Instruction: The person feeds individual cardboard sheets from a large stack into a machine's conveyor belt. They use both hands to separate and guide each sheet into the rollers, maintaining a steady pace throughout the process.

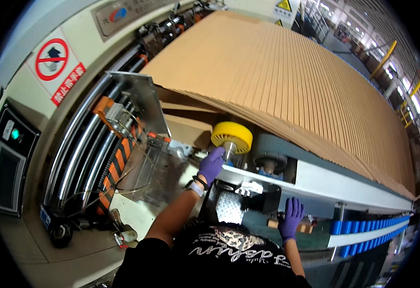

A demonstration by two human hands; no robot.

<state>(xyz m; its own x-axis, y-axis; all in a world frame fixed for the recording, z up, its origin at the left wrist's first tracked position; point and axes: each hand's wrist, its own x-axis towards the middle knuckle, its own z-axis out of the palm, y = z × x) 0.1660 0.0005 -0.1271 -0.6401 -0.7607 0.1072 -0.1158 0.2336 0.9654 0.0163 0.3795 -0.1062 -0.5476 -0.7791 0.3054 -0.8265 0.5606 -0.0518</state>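
Our left hand (211,166), in a purple glove, reaches to the metal shaft (228,150) of the yellow wheel (230,135); its fingers bend there, but we cannot tell whether they pinch the shaft or only rest against it. Our right hand (291,220), also gloved, has its fingers stretched and slightly parted, with nothing visible held; it seems set off to the side for balance.

The yellow wheel lies just beyond the left hand, below the near edge of the cardboard sheets (267,67) and beside a dark ribbed belt (286,149). The sheets overlap like shingles, presumably so that they take up less length. The belt runs beneath their near border, apparently to bear them, while a white rail (349,187) edges that side.

Farther left, we see a metal plate (147,98) standing by the sheets' corner, probably as a side guide. Blue rollers (363,226) line the right.
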